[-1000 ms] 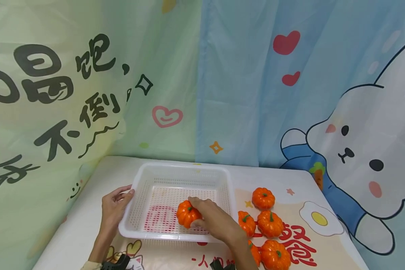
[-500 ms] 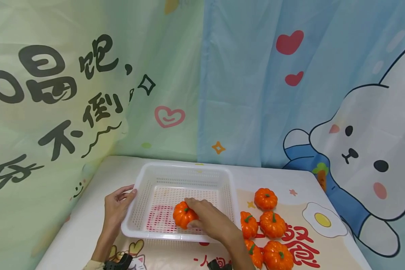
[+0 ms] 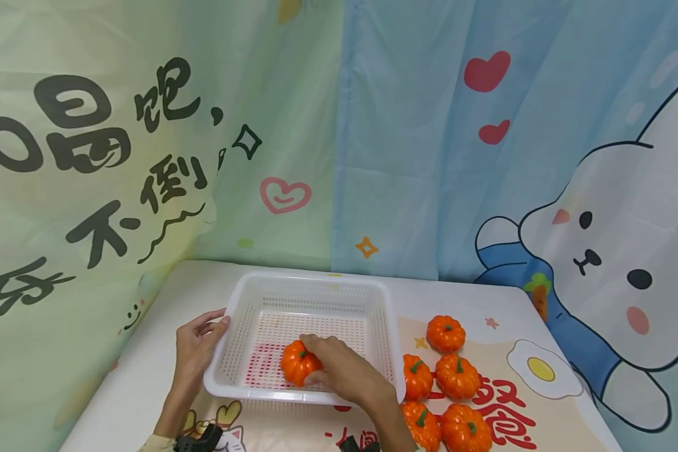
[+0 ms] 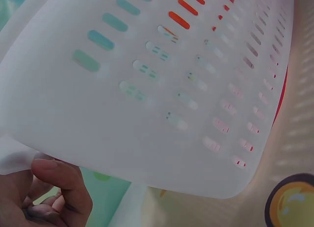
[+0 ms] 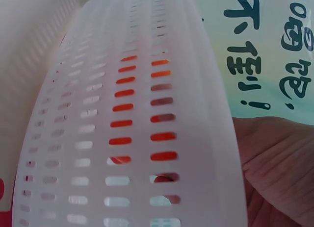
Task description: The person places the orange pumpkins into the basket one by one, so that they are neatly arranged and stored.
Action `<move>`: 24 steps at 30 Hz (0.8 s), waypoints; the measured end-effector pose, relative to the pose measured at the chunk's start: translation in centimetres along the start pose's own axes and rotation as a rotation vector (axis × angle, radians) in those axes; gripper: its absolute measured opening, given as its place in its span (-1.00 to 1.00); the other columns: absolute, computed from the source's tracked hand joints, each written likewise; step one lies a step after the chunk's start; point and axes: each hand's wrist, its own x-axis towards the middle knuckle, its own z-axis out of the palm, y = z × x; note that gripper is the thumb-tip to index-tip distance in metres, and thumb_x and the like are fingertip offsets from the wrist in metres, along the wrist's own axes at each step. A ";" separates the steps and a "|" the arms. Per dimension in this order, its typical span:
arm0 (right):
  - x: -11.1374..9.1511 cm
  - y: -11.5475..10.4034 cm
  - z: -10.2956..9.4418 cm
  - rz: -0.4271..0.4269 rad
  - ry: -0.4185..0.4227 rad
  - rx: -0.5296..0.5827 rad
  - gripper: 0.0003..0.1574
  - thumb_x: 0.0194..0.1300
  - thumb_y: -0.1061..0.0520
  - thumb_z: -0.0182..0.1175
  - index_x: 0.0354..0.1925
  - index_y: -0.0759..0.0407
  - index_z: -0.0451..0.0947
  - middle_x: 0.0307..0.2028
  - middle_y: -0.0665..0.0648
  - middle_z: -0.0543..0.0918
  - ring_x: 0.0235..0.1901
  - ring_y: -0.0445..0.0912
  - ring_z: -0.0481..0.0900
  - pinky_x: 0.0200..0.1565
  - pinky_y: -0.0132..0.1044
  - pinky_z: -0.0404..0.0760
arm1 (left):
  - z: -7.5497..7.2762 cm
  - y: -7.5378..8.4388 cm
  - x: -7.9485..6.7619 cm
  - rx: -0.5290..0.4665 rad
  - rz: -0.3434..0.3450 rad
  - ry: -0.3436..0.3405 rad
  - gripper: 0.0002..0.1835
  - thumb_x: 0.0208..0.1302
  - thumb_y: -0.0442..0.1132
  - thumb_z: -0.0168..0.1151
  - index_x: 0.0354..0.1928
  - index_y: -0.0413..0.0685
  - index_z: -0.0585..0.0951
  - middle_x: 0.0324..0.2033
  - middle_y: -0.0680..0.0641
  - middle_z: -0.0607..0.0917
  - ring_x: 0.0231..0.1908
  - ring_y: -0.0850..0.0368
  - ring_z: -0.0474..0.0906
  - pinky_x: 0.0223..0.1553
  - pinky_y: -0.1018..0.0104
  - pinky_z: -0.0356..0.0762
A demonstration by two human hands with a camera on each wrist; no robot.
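A small orange pumpkin with a green stem point(image 3: 299, 363) is inside the white perforated plastic basket point(image 3: 302, 395), near its front wall. My right hand point(image 3: 344, 370) reaches over the basket's right front side and grips the pumpkin from the right. At the basket's left side, my left hand point(image 3: 199, 342) holds the rim. The left wrist view shows curled fingers of the left hand point(image 4: 61, 188) at the basket's edge. Through the slots in the right wrist view, orange of the pumpkin point(image 5: 163, 137) shows, while most of the right hand point(image 5: 274, 163) is hidden behind the basket wall.
Several more pumpkins point(image 3: 457, 376) stand on the table right of the basket, some close to its side. A printed mat point(image 3: 282, 427) lies under the basket and pumpkins on the white table point(image 3: 152, 326). A printed curtain point(image 3: 390, 157) hangs behind the table.
My right hand has moved left inside the basket, carrying the pumpkin with it. The left hand keeps its hold on the rim. The head view has shifted slightly.
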 end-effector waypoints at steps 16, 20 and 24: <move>1.2 -0.5 0.7 -0.074 -0.005 -0.027 -0.11 0.37 0.06 0.52 0.54 0.25 0.46 0.44 0.10 0.66 0.29 0.04 0.65 0.47 -0.05 0.58 | 0.0 -0.3 0.2 -0.020 -0.003 0.000 -0.58 0.57 -0.12 0.37 0.27 -0.26 0.72 -0.20 -0.12 0.82 -0.36 0.24 0.75 -0.31 0.40 0.79; 1.5 -0.6 1.0 -0.085 -0.014 -0.029 -0.09 0.37 0.03 0.51 0.55 0.26 0.45 0.47 0.11 0.63 0.32 0.04 0.63 0.49 -0.05 0.56 | 0.0 -0.3 0.2 -0.004 0.008 0.001 -0.59 0.58 -0.12 0.36 0.27 -0.25 0.72 -0.14 -0.21 0.82 -0.34 0.24 0.75 -0.30 0.40 0.79; 1.7 -0.9 1.3 -0.090 -0.015 -0.032 -0.10 0.36 0.04 0.52 0.54 0.26 0.47 0.46 0.10 0.64 0.31 0.02 0.64 0.48 -0.09 0.56 | 0.0 -0.3 0.2 0.005 0.009 0.001 -0.59 0.59 -0.11 0.35 0.27 -0.24 0.72 -0.11 -0.25 0.82 -0.33 0.22 0.75 -0.30 0.40 0.79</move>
